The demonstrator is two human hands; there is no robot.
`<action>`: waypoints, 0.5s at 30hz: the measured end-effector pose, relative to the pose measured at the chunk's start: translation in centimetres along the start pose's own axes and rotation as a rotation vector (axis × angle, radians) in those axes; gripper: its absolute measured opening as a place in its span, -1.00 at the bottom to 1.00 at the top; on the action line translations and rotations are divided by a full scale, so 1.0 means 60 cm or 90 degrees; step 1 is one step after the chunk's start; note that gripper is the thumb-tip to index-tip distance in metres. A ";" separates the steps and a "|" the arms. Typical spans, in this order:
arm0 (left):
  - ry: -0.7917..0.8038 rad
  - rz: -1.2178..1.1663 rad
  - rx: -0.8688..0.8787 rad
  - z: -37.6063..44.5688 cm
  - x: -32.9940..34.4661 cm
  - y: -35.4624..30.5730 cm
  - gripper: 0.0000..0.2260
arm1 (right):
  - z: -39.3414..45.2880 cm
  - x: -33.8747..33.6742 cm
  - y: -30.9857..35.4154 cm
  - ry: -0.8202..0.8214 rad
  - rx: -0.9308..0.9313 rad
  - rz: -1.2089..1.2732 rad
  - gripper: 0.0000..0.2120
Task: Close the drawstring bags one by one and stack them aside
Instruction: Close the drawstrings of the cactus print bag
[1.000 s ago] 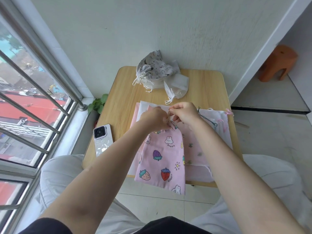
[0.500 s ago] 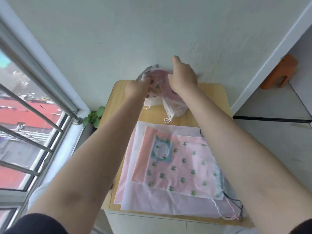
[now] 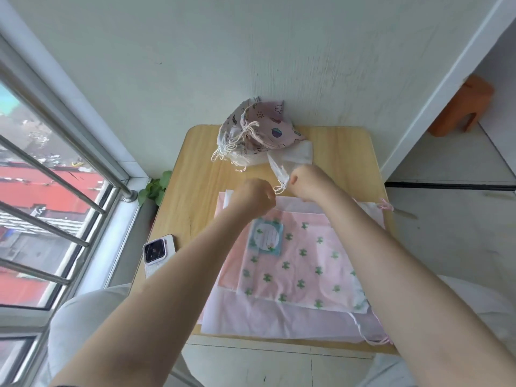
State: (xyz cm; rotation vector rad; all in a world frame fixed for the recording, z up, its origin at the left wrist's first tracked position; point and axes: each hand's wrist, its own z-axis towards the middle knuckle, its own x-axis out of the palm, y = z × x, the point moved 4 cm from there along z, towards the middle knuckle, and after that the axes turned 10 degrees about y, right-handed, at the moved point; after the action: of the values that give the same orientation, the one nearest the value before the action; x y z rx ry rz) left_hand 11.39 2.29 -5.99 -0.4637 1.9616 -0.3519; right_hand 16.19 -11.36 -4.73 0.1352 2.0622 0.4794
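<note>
1. The left hand [image 3: 252, 198] hovers over the far edge of the flat bags, its fingers curled in toward the palm; the fingertips face away from the camera, so I cannot tell whether they pinch anything.
2. The right hand [image 3: 307, 181] sits just beside it, knuckles up and fingers curled. White cord loops [image 3: 280, 187] hang at its left edge, but whether the fingers pinch them is hidden.
3. The pink clover-print bag [image 3: 301, 263] lies flat on top of the pile of open bags on the worktop [image 3: 195, 191], partly covered by both forearms; its near right corner is blurred.
4. Beneath it, pale pink and white bags show only at their edges.
5. The closed bags [image 3: 259, 129] are heaped at the far edge of the worktop against the wall, a pink printed one on top, a white one [image 3: 296, 156] reaching toward the right hand.
6. A phone [image 3: 157, 254] lies at the left edge of the worktop, its near end behind the left forearm.
</note>
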 end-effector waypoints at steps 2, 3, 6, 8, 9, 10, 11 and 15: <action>0.002 0.087 0.026 -0.008 0.040 0.000 -0.86 | -0.019 0.031 -0.029 0.037 0.029 -0.031 -0.91; -0.002 0.133 0.029 -0.009 0.054 0.001 -0.82 | -0.030 0.044 -0.041 0.034 0.037 -0.043 -0.86; -0.012 0.234 0.024 -0.013 0.074 -0.001 -0.78 | -0.052 0.077 -0.060 0.040 0.033 -0.102 -0.76; -0.013 0.254 0.023 -0.017 0.079 -0.008 -0.82 | -0.060 0.093 -0.066 0.052 0.029 -0.169 -0.71; -0.015 0.257 0.018 -0.019 0.080 -0.011 -0.84 | -0.064 0.097 -0.067 0.051 0.029 -0.206 -0.72; -0.014 0.260 0.013 -0.022 0.081 -0.014 -0.86 | -0.066 0.098 -0.068 0.042 0.026 -0.234 -0.75; -0.010 0.264 0.008 -0.024 0.080 -0.016 -0.86 | -0.069 0.098 -0.069 0.029 0.023 -0.248 -0.75; 0.012 0.255 0.031 -0.035 0.079 -0.024 -0.84 | -0.077 0.095 -0.055 0.003 -0.040 -0.261 -0.79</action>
State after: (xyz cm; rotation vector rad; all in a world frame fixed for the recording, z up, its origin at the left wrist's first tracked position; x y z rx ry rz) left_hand 7.92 -1.14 -8.24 -0.0303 2.0034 -0.1480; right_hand 9.63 -14.02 -8.57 -0.3217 2.0081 0.2891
